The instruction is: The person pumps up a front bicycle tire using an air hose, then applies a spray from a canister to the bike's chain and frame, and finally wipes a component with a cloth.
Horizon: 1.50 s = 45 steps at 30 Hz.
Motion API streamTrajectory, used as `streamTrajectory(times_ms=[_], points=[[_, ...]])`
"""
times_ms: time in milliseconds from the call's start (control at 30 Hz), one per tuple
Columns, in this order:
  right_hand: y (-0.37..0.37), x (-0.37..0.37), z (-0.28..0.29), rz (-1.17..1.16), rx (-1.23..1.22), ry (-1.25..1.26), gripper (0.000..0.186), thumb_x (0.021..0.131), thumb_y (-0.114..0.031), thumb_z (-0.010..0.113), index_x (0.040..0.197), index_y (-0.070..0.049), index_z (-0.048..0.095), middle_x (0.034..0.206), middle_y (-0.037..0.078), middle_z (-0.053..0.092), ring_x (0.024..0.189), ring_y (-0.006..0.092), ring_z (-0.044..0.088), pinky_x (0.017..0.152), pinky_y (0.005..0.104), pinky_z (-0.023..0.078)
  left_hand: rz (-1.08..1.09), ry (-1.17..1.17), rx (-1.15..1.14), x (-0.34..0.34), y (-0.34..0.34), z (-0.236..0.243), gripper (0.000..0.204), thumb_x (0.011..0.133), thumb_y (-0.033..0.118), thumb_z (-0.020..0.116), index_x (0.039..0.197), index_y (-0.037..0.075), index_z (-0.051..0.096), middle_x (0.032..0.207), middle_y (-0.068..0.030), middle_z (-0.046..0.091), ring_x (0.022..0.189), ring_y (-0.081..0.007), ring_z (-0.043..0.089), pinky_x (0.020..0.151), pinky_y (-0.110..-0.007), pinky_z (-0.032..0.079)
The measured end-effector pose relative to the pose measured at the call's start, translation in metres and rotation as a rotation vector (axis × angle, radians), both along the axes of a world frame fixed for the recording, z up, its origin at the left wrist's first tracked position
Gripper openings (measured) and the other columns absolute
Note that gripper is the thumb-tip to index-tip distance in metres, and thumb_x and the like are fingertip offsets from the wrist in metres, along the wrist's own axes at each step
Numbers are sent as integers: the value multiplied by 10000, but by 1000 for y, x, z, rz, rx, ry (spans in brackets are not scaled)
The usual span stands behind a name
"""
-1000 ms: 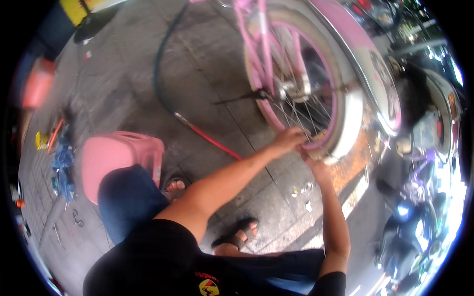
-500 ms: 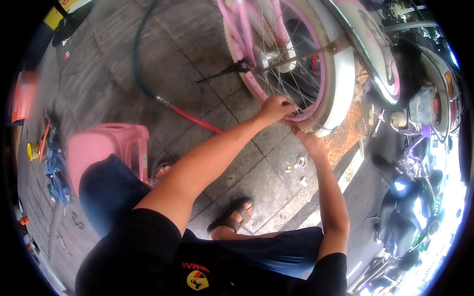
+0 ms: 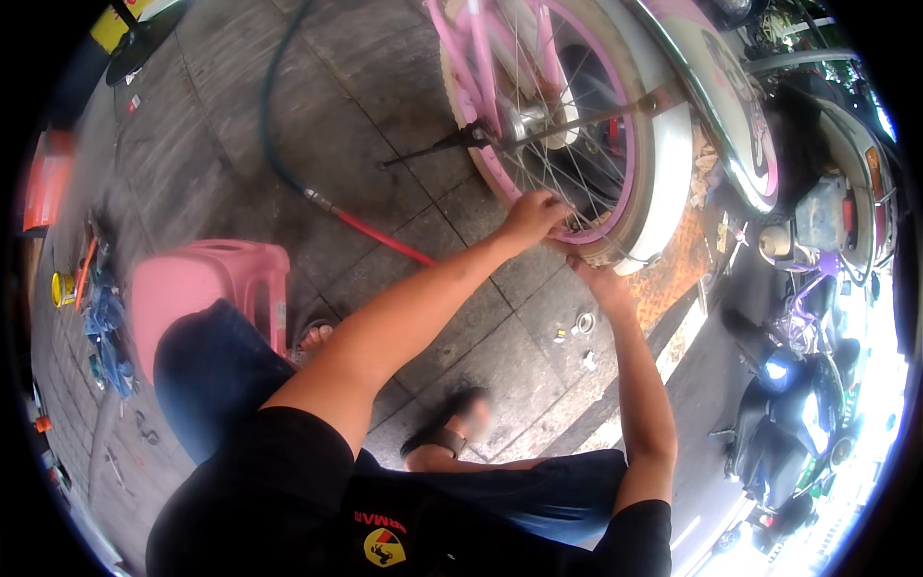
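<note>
Working at a bicycle wheel [image 3: 525, 124], upper centre of frame | left hand [image 3: 536, 220]: fingers curled narrow at lower pink rim [image 3: 632, 149], anything pinched hidden | right hand [image 3: 602, 287]: just below, thumb extended by tyre [image 3: 615, 242], opening cannot be told | wheel spoked, tyre brownish

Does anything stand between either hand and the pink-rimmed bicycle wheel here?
Nothing visible does. The left hand is at the near part of the pink rim, the right hand at the near edge of the tyre; exact finger contact is unclear. The metal strut lies farther up, away from both hands.
</note>
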State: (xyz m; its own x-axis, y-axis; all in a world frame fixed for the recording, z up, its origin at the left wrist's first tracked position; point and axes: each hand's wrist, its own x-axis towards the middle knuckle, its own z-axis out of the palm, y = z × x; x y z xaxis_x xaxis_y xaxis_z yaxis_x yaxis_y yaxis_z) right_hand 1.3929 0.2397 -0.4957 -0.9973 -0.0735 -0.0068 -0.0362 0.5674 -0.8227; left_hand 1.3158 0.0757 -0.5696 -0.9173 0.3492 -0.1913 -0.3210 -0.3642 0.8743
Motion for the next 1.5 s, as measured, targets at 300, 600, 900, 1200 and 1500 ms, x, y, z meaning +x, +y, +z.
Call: streamTrajectory(times_ms=[300, 600, 900, 1200, 1500], points=[[-8, -4, 12, 5, 68, -85, 540, 735, -162, 761, 1220, -29, 562, 1121, 101, 621, 1027, 215, 575, 917, 329, 454, -192, 949, -931, 112, -72, -110, 319, 731, 238, 740, 1003, 122, 621, 928, -73, 590, 960, -297, 555, 817, -407, 444], [-12, 0, 5, -60, 91, -126, 522, 768, -164, 750, 1226, -24, 541, 1136, 90, 613, 1030, 195, 568, 921, 320, 439, -348, 902, -1131, 96, -97, -115, 390, 788, 161, 655, 1160, 118, 544, 1003, -122, 565, 931, -331, 578, 765, -438, 466], [-14, 7, -5, -153, 207, 28, 468, 774, -182, 757, 1165, -18, 558, 1064, 110, 631, 953, 197, 592, 846, 331, 470, 129, 909, -514, 20, -42, 15, 265, 842, 189, 633, 1074, 69, 586, 940, -144, 648, 846, -353, 629, 698, -416, 498], [-15, 7, 3, -168, 169, 56, 467, 788, -217, 750, 1180, -45, 564, 1081, 108, 628, 992, 224, 597, 837, 353, 477, -103, 416, -356, 15, -34, 9, 263, 868, 186, 611, 1081, 31, 608, 721, -54, 618, 654, -119, 560, 623, -277, 455], [-9, 8, -8, -173, 98, 90, 492, 726, -161, 793, 1154, -51, 577, 1034, 113, 657, 928, 237, 638, 786, 345, 510, -653, 295, -131, -1, -46, 25, 410, 923, 163, 560, 1293, 10, 472, 860, 8, 522, 713, -81, 468, 632, -232, 411]])
